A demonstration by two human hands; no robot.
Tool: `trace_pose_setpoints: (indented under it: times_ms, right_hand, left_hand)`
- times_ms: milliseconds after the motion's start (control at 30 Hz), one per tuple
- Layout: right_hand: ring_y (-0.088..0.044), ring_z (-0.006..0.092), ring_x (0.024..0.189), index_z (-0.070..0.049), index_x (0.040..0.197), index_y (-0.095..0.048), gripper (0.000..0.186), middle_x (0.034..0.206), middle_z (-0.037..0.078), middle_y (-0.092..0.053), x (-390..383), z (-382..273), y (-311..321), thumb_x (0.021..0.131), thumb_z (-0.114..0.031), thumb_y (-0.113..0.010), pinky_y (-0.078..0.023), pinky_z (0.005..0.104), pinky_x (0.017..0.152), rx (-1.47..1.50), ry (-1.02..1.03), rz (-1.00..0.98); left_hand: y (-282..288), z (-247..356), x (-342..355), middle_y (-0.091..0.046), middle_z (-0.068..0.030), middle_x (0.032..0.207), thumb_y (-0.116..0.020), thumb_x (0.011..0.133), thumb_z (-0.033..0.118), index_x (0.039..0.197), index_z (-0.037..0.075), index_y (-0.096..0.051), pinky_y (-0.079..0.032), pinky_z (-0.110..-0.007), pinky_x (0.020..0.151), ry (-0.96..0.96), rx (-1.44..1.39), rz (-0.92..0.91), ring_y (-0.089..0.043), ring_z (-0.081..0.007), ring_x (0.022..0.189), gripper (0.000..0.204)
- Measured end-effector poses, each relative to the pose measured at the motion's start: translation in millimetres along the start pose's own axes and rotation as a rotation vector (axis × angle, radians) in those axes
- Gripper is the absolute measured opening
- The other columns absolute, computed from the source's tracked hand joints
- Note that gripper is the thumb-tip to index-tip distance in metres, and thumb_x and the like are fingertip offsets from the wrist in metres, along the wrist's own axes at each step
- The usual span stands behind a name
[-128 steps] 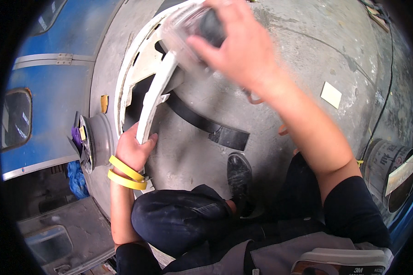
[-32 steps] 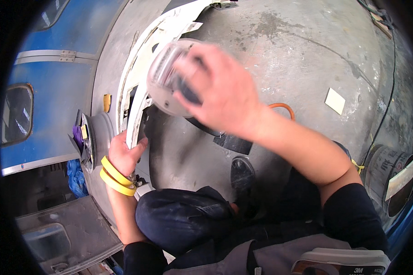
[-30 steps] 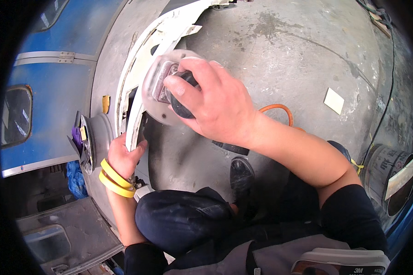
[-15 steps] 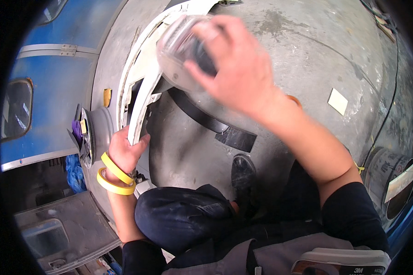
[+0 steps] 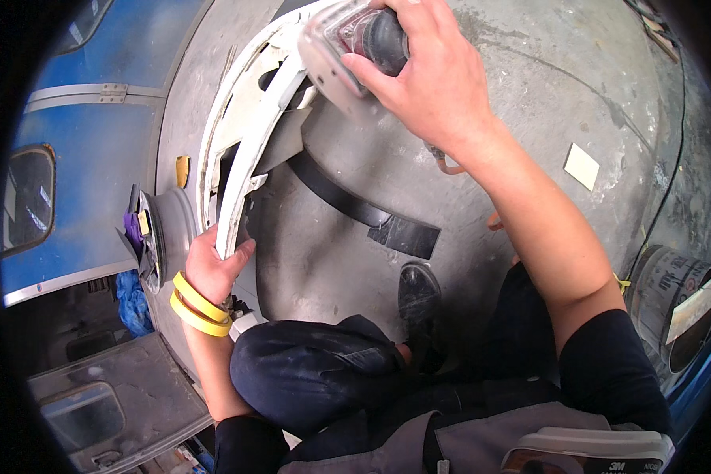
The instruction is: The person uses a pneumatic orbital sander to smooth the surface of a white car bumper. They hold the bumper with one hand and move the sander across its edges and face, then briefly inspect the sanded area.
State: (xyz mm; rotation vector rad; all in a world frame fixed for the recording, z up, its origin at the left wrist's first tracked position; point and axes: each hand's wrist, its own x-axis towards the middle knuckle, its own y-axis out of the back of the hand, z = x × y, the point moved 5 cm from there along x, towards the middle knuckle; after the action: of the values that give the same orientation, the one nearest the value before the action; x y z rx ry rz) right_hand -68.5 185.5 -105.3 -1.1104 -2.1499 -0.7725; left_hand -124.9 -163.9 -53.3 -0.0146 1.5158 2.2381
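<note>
My left hand (image 5: pixel 220 261), with two yellow bands at the wrist, grips the lower end of a long, curved white panel (image 5: pixel 249 146) that has cut-outs and narrow rails. My right hand (image 5: pixel 442 71) wraps round the dark body of a power sander (image 5: pixel 379 43) with a clear, holed pad, held at the upper part of the panel. The pad is blurred. An orange hose (image 5: pixel 450 167) hangs below the sander, partly hidden by my forearm. A dark curved strip (image 5: pixel 336 189) lies on the floor behind and right of the panel.
Blue metal doors (image 5: pixel 79 197) stand at the left, a wheel rim (image 5: pixel 174 237) and blue plastic (image 5: pixel 134 304) beside them. A dark panel (image 5: pixel 118 387) lies lower left. A pale square sheet (image 5: pixel 580 166) lies on the floor. A cable (image 5: pixel 678 150) runs down the right toward a drum (image 5: pixel 652 284).
My right hand and the sander have moved back and forth along the panel, now higher and farther right than half a second ago. My left hand stays gripped on the panel's lower end.
</note>
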Motion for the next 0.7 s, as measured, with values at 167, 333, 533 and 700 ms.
trace_pose_setpoints:
  times_ms: [167, 333, 533, 700]
  right_hand:
    - [-0.066, 0.0388, 0.094, -0.004, 0.125, -0.060, 0.054, 0.110, 0.020, -0.063, -5.7, -12.4, -1.1, 0.083, -0.030, -0.082, -0.056, 0.0471, 0.079, 0.019, 0.185, 0.137]
    - [-0.065, 0.0326, 0.092, -0.013, 0.128, -0.056, 0.057, 0.115, 0.015, -0.054, -29.4, -46.2, -15.6, 0.079, -0.030, -0.082, -0.060, 0.0398, 0.074, 0.075, 0.207, -0.090]
    - [-0.066, 0.0312, 0.096, -0.014, 0.130, -0.058, 0.056, 0.118, 0.013, -0.055, -27.4, -43.2, -16.8, 0.081, -0.029, -0.082, -0.059, 0.0397, 0.080, 0.023, 0.167, -0.093]
    - [-0.069, 0.0296, 0.089, 0.001, 0.120, -0.064, 0.047, 0.103, 0.017, -0.070, 25.2, 41.0, -6.2, 0.085, -0.026, -0.081, -0.056, 0.0427, 0.078, 0.271, -0.344, -0.144]
  left_hand:
    - [2.7, -0.4, -0.6, -0.065, -0.0007, 0.074, -0.074, 0.090, 0.012, 0.095, -0.001, -0.070, -0.042, -0.027, 0.059, 0.093, -0.013, -0.031, -0.054, -0.0086, 0.066, 0.015]
    - [3.9, 4.1, 0.1, -0.059, 0.0013, 0.067, -0.075, 0.089, 0.012, 0.089, 0.001, -0.067, -0.039, -0.028, 0.054, 0.038, -0.027, 0.020, -0.050, -0.0078, 0.059, 0.014]
    - [3.7, -1.1, 0.4, -0.056, 0.0007, 0.062, -0.074, 0.089, 0.012, 0.087, 0.001, -0.065, -0.037, -0.029, 0.052, 0.011, -0.011, 0.053, -0.048, -0.0076, 0.057, 0.014]
    - [0.0, -4.5, -1.5, -0.059, -0.0033, 0.069, -0.072, 0.086, 0.009, 0.091, 0.002, -0.067, -0.044, -0.031, 0.061, 0.014, 0.044, -0.001, -0.053, -0.0115, 0.065, 0.010]
